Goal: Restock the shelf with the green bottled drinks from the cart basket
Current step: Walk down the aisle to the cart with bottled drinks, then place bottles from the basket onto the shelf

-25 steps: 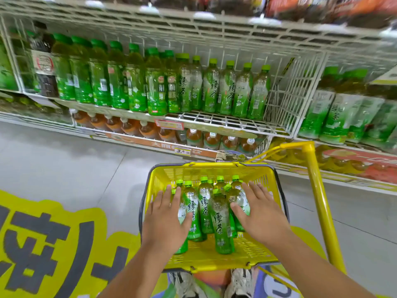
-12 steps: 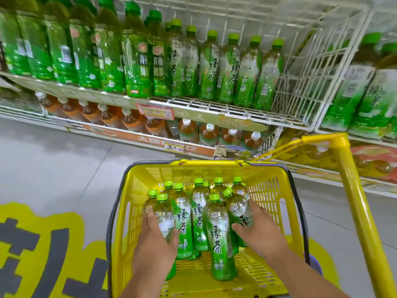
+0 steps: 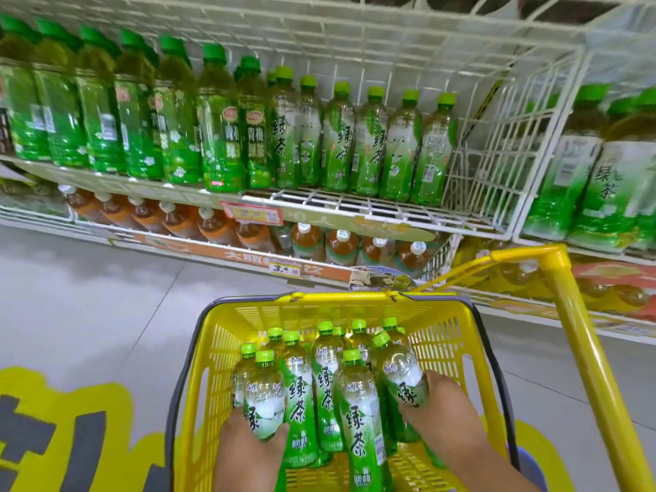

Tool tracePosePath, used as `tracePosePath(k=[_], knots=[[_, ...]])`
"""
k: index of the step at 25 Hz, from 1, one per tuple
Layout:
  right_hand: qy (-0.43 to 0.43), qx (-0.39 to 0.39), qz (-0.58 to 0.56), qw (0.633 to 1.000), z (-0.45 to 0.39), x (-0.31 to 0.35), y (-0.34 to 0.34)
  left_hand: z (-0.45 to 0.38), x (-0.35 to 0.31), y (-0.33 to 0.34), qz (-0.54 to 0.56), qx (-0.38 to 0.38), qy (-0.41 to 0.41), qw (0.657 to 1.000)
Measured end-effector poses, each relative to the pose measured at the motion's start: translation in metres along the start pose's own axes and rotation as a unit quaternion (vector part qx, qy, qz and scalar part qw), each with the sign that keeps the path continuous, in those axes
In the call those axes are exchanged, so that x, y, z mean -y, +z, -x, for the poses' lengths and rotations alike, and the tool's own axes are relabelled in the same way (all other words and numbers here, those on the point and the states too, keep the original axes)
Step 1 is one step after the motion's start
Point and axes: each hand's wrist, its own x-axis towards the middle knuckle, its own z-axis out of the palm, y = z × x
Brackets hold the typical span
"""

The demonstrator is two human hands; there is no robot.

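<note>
While the basket (image 3: 213, 349) is yet full, very little of the restocking looks done. Going from the left, the shelf (image 3: 355, 204) carries a long line of darker green bottles, then a short row of the paler green tea bottles (image 3: 369, 143) standing upright, and after them a bare stretch of white wire running to the divider. That gap, as far as I can judge, is where the stock belongs.

Down in the yellow basket, about a dozen bottles stand crowded together, caps up. The left hand (image 3: 248, 452) has its grip wrapped round the lower half of the left bottle (image 3: 264, 395), fingers curled at its base; the bottle sits among its neighbours and I cannot tell whether it has lifted clear. The right hand (image 3: 443, 420) grips the right bottle (image 3: 401, 374), which tilts leftward against the cluster, thumb pressed on its label.

To the far right, the cart's yellow handle (image 3: 582, 349) rises beside the basket.

So two bottles are in hand, none placed from this pair, and the rest wait in the basket for later trips.
</note>
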Motion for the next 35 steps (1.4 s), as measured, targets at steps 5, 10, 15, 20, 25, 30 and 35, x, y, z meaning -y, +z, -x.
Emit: tracePosePath(k=[5,10,15,20,25,30,35], knots=[[-0.014,-0.008,-0.041,0.999,0.013,0.019,-0.04,0.015,-0.041,-0.043,0.0,0.073,0.081,0.994],[-0.011,0.005,-0.09,0.996,0.039,0.048,-0.103,0.048,-0.102,-0.079,0.038,0.078,0.194,0.977],[-0.014,-0.037,-0.189,0.981,0.043,0.068,-0.173,0.063,-0.172,-0.074,0.092,-0.054,0.225,0.969],[-0.044,-0.095,-0.28,0.954,0.018,0.084,-0.228,0.059,-0.229,-0.084,0.114,-0.079,0.236,0.962],[-0.031,-0.171,-0.316,0.933,-0.031,0.105,-0.25,0.021,-0.287,-0.079,0.086,-0.095,0.264,0.956],[0.004,-0.19,-0.345,0.919,-0.085,0.128,-0.262,-0.016,-0.34,-0.067,0.043,-0.094,0.31,0.945],[0.044,-0.23,-0.373,0.898,-0.15,0.14,-0.258,-0.045,-0.369,-0.062,0.051,-0.075,0.314,0.945]])
